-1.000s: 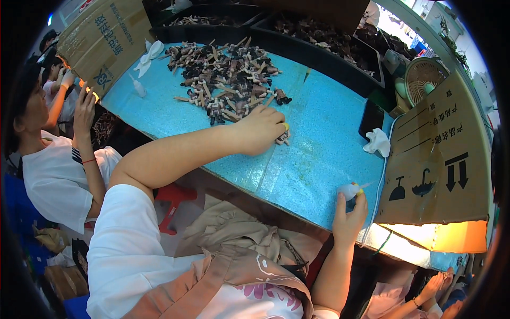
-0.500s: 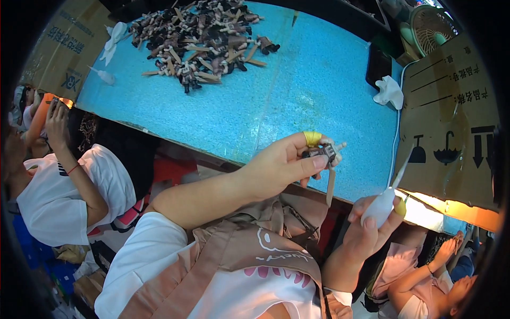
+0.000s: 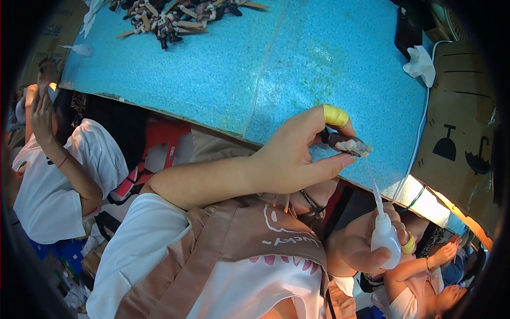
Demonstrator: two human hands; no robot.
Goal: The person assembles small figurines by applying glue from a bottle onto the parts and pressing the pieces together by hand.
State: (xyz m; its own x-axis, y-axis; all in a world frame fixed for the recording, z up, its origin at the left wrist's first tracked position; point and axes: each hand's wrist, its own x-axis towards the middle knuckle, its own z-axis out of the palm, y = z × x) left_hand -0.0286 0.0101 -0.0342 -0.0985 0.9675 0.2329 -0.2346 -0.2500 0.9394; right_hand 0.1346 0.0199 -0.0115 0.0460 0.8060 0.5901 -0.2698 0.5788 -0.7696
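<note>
My left hand point(image 3: 297, 157) pinches a small dark and pale figure piece point(image 3: 348, 144) between thumb and forefinger; the forefinger wears a yellow finger cot point(image 3: 334, 115). My right hand point(image 3: 366, 247) grips a small white squeeze bottle point(image 3: 384, 238). Its long thin nozzle point(image 3: 373, 186) points up and ends just under the piece. Both hands hover at the near edge of the blue table point(image 3: 276, 69).
A heap of similar small pieces with wooden sticks point(image 3: 175, 16) lies at the far side of the table. A white crumpled tissue point(image 3: 419, 61) rests at the right, by a cardboard box point(image 3: 462, 122). Another person in a white shirt point(image 3: 53, 181) sits on my left.
My left hand has kept the piece near the table's front edge. My right hand has swung the bottle up so that its nozzle now reaches the piece. The view has tilted further down.
</note>
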